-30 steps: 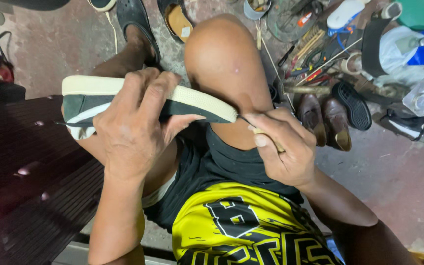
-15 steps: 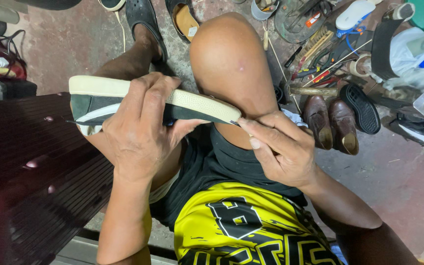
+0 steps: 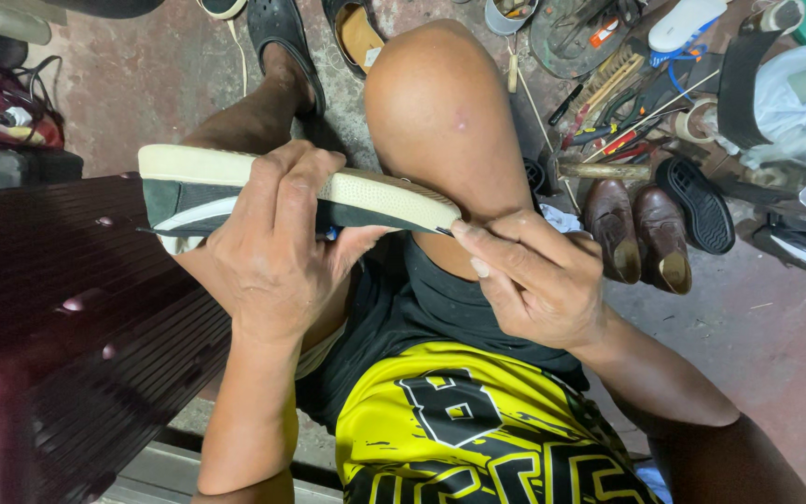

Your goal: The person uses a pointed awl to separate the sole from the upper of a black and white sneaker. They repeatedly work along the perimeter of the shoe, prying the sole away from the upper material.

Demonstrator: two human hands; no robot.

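My left hand (image 3: pixel 277 247) grips a dark sneaker with a cream sole (image 3: pixel 207 182), held on its side across my lap against my raised knee (image 3: pixel 440 112). My right hand (image 3: pixel 534 275) is pinched at the sneaker's end near the sole edge, fingertips closed on something thin and small at the seam; the item itself is mostly hidden. I sit in black shorts and a yellow-and-black shirt (image 3: pixel 459 429).
A dark ribbed bench (image 3: pixel 67 327) runs on the left. A pair of brown leather shoes (image 3: pixel 636 233) and a black sole (image 3: pixel 697 201) lie on the concrete floor at right, with brushes and hand tools (image 3: pixel 618 84) beyond. Black sandals (image 3: pixel 282 37) lie at the top.
My right hand has moved in from below the sneaker's end up to its sole edge. The left hand keeps its grip on the sneaker.
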